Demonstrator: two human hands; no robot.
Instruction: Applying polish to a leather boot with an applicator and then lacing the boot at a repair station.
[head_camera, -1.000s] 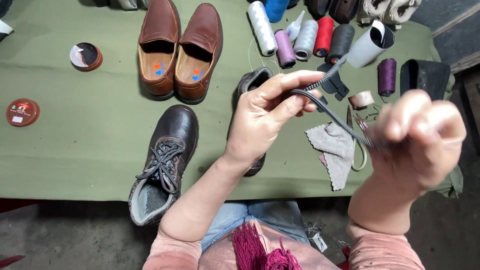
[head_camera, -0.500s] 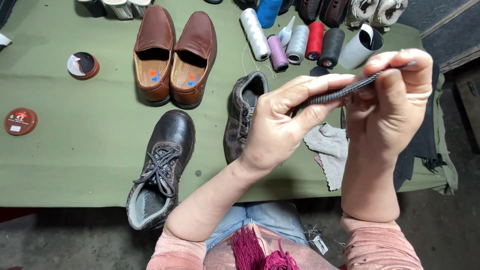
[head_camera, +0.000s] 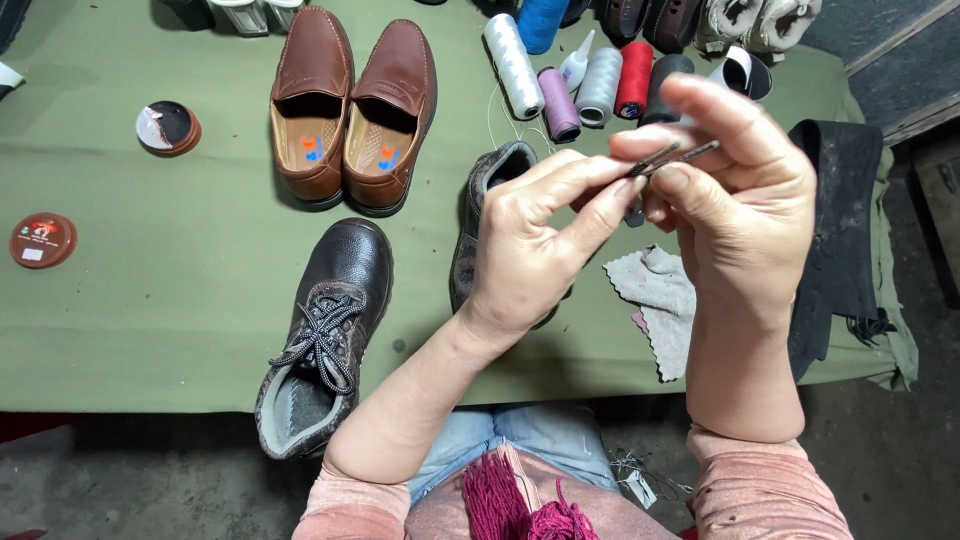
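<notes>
Both my hands are raised above the green table (head_camera: 150, 320), fingertips meeting. My left hand (head_camera: 535, 245) pinches one end of a thin dark shoelace (head_camera: 665, 158), and my right hand (head_camera: 745, 215) pinches the same lace just beside it. Under my left hand lies a dark brown shoe (head_camera: 490, 190) without lacing, mostly hidden. To its left a matching dark lace-up shoe (head_camera: 325, 330) lies with its heel over the table's front edge.
A pair of brown loafers (head_camera: 355, 105) stands at the back. Several thread spools (head_camera: 600, 80) lie behind my hands. A grey cloth (head_camera: 660, 300), black rubber sheet (head_camera: 840, 230) and two polish tins (head_camera: 168, 127) (head_camera: 42, 240) also rest on the table.
My right hand came in from the lower right to meet the left. The stretched lace is now gathered short between both sets of fingertips.
</notes>
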